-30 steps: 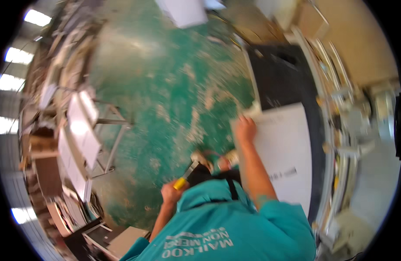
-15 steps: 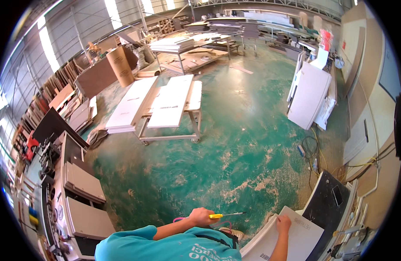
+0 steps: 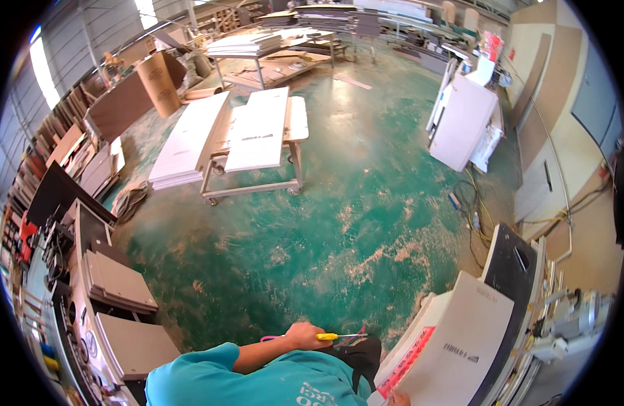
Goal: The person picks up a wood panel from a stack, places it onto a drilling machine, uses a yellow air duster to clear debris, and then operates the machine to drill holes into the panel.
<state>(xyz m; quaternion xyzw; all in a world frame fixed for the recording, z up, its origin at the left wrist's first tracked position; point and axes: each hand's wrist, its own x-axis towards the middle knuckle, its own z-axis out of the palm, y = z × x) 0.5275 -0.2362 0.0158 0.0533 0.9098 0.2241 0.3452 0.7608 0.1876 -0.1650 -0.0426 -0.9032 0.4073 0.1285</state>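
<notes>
My left hand (image 3: 308, 336) is closed around the yellow handle of a screwdriver (image 3: 329, 336), its thin metal shaft pointing right. A small pink loop (image 3: 268, 337) shows beside that wrist; its kind is unclear. My right hand (image 3: 398, 399) is at the bottom edge of the picture, partly cut off, with its fingers at the left edge of a white board (image 3: 471, 331). Just above those fingers a red printed strip (image 3: 408, 358) runs along that edge. Left of it another pale panel (image 3: 427, 311) shows. The board lies over a dark bench top (image 3: 507, 274).
A phone-like dark object (image 3: 521, 258) lies on the bench top. Machine parts (image 3: 576, 318) stand at the right. Cables (image 3: 478, 210) trail over the green floor (image 3: 312, 250). Ahead stands a wheeled table (image 3: 295, 128) bearing white panels. More panels (image 3: 132, 342) lean at the left.
My right hand has moved down along the board's edge, toward the bottom of the picture. The red strip now shows. My left hand still holds the screwdriver; the view has tilted downward.
</notes>
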